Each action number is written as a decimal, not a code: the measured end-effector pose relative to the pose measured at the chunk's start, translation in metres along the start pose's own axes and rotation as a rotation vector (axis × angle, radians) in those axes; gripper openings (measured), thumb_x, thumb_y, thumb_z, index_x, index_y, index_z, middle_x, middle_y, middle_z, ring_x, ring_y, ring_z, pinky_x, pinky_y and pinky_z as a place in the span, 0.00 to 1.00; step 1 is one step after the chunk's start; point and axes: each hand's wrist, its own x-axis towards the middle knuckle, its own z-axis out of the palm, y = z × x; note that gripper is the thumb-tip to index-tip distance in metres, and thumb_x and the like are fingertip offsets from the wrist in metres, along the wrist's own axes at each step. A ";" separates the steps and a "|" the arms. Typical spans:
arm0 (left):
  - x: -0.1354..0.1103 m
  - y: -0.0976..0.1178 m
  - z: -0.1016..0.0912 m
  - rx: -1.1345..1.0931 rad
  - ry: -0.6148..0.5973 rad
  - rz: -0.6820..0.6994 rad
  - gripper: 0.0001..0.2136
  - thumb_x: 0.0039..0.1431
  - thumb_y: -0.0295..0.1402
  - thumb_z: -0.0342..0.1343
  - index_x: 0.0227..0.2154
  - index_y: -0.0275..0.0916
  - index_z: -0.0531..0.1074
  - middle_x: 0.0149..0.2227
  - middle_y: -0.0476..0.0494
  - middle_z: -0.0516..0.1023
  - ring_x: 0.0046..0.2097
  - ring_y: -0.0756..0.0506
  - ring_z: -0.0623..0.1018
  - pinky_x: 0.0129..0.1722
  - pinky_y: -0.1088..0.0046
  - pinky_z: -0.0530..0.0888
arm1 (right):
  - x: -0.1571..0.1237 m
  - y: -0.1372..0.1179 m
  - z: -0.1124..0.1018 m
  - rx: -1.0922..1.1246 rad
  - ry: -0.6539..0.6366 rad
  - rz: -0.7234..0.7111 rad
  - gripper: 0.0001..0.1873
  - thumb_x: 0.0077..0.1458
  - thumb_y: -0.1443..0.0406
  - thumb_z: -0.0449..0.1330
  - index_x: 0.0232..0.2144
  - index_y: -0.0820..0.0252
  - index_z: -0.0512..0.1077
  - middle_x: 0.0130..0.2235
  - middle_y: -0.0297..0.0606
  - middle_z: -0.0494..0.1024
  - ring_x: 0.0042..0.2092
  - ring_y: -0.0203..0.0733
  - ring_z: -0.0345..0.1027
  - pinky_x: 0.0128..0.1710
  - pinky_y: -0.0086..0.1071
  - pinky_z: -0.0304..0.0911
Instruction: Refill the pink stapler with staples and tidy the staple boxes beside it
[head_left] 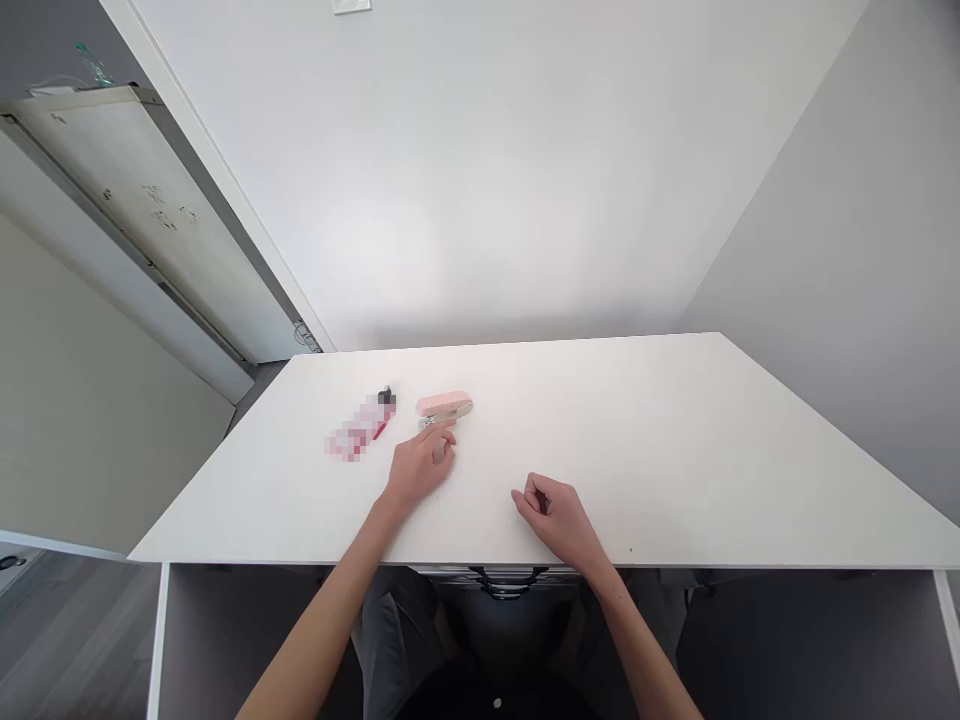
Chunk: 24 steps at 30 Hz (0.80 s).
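Observation:
My left hand [421, 465] reaches forward over the white table [675, 440], its fingertips at the near end of a metal nail clipper [450, 413]. The fingers are partly curled and I cannot see whether they grip it. Right behind the clipper lies a small pink case [442, 401]. To the left lies a pink and red tube-like item with a black cap [364, 427], partly blurred out. My right hand [553, 518] rests on the table near the front edge, its fingers loosely curled inward with nothing visible in them.
The table stands against a white wall. A door and its frame [150, 220] are at the left, with grey floor below. Under the table's front edge hangs a dark handle or bracket [504, 580].

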 end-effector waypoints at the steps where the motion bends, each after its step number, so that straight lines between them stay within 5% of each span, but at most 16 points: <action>1: -0.001 -0.001 0.000 0.002 0.032 -0.003 0.06 0.62 0.33 0.52 0.36 0.46 0.75 0.53 0.51 0.83 0.26 0.49 0.72 0.34 0.67 0.70 | 0.000 0.000 0.000 -0.001 0.001 -0.003 0.22 0.64 0.57 0.56 0.24 0.53 0.49 0.24 0.27 0.55 0.27 0.36 0.48 0.28 0.31 0.49; 5: -0.002 -0.007 -0.001 -0.037 0.262 -0.143 0.07 0.63 0.30 0.50 0.34 0.45 0.72 0.34 0.49 0.80 0.31 0.46 0.75 0.35 0.68 0.69 | 0.000 0.002 0.001 -0.001 -0.001 -0.003 0.21 0.64 0.58 0.56 0.24 0.53 0.50 0.24 0.27 0.55 0.27 0.36 0.48 0.27 0.31 0.49; 9: 0.004 -0.013 -0.001 -0.063 0.396 -0.216 0.04 0.63 0.33 0.52 0.39 0.44 0.70 0.39 0.43 0.76 0.42 0.40 0.76 0.45 0.62 0.72 | 0.000 0.004 0.001 -0.002 0.002 -0.008 0.21 0.64 0.57 0.56 0.24 0.53 0.50 0.24 0.28 0.55 0.27 0.36 0.48 0.27 0.31 0.49; 15: 0.011 -0.015 0.001 -0.122 0.225 -0.239 0.14 0.64 0.41 0.55 0.49 0.42 0.71 0.52 0.36 0.77 0.59 0.32 0.71 0.59 0.51 0.67 | 0.000 0.002 0.001 0.001 -0.002 0.019 0.21 0.64 0.57 0.56 0.24 0.53 0.49 0.24 0.27 0.54 0.27 0.36 0.47 0.27 0.31 0.48; 24: 0.010 -0.016 -0.001 -0.122 0.122 -0.199 0.10 0.66 0.40 0.53 0.42 0.43 0.74 0.47 0.37 0.81 0.57 0.32 0.73 0.56 0.53 0.68 | -0.001 0.002 0.002 -0.004 0.008 0.021 0.22 0.64 0.57 0.56 0.24 0.53 0.49 0.24 0.28 0.55 0.27 0.36 0.47 0.27 0.32 0.49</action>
